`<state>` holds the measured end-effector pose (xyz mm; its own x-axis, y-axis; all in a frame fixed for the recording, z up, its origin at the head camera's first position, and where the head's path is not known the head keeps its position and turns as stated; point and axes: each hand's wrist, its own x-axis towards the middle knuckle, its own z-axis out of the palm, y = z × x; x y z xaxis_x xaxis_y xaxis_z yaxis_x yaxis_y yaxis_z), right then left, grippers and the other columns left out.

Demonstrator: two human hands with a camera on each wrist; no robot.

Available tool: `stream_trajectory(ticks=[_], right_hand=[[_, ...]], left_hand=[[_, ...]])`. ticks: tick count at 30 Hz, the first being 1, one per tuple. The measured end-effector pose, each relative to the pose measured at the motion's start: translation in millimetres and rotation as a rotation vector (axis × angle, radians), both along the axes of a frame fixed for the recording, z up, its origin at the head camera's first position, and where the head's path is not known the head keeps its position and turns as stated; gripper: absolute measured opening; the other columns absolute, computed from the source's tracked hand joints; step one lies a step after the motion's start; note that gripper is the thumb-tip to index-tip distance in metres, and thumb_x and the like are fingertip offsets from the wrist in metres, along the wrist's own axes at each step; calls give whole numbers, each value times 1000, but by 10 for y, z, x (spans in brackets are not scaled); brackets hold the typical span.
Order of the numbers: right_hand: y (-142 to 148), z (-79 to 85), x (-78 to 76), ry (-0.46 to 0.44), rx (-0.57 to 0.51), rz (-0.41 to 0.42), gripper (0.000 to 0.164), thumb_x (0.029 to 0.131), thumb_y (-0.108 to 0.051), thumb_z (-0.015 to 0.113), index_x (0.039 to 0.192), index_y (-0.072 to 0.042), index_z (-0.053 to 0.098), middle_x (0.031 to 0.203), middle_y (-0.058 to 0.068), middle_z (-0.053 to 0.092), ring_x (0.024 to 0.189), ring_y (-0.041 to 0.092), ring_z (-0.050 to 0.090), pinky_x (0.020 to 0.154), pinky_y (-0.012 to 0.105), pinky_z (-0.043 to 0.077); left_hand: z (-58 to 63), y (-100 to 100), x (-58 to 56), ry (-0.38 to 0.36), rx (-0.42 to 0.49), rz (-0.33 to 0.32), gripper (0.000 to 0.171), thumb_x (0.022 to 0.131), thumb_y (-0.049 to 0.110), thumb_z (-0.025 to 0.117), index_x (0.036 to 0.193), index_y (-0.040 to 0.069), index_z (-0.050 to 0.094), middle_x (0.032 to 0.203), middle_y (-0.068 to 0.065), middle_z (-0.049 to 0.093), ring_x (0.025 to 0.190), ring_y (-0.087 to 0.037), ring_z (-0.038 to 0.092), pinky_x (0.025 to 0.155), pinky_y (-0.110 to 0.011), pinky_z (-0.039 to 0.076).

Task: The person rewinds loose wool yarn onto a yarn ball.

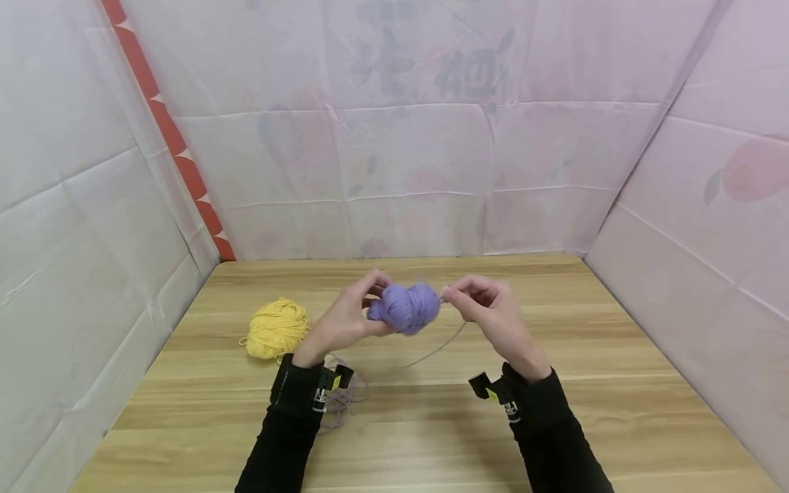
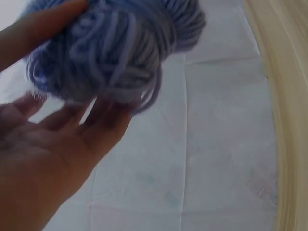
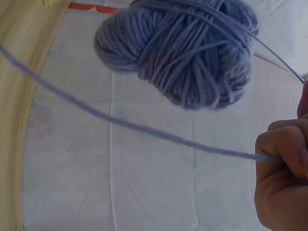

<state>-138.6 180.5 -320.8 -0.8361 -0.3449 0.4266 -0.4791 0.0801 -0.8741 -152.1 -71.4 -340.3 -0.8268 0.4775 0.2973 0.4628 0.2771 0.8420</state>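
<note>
A purple ball of yarn [image 1: 407, 308] is held up above the table by my left hand [image 1: 348, 315], its fingers and thumb around the ball's left end. In the left wrist view the thumb lies across the yarn ball [image 2: 115, 53] and the fingers support it from the other side. My right hand [image 1: 493, 318] pinches a purple strand just right of the ball. From this hand a loose tail of yarn [image 3: 144, 130] hangs down, while another length runs taut to the ball in the right wrist view.
A yellow ball of yarn [image 1: 277, 329] lies on the wooden table [image 1: 431, 438], left of my left hand. Loose purple yarn [image 1: 339, 404] is heaped by the left wrist, partly hidden behind the sleeve. Pale sheeting [image 1: 407, 157] walls in the back and both sides.
</note>
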Motion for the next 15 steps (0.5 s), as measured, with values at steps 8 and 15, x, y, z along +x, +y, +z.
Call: stream_trajectory(ticks=[8,15], right_hand=[[-40,-33,-46,14,58,-66,6,91,-14,67,89,-9,69,66,-8,52,58,9,42,51,27,36],[-124,-141,-116,-34,47,3,10,91,-15,66,89,-5,69,71,-5,63,61,5,53,54,22,45]], left_hand=[[11,-26,51,-64,17,-244,51,75,-1,77,117,16,52,117,-3,58,111,-18,58,96,-34,51],[58,-64,94,-140,160,-356,57,73,-5,77,120,11,49,121,-8,55,113,-22,56,94,-37,53]])
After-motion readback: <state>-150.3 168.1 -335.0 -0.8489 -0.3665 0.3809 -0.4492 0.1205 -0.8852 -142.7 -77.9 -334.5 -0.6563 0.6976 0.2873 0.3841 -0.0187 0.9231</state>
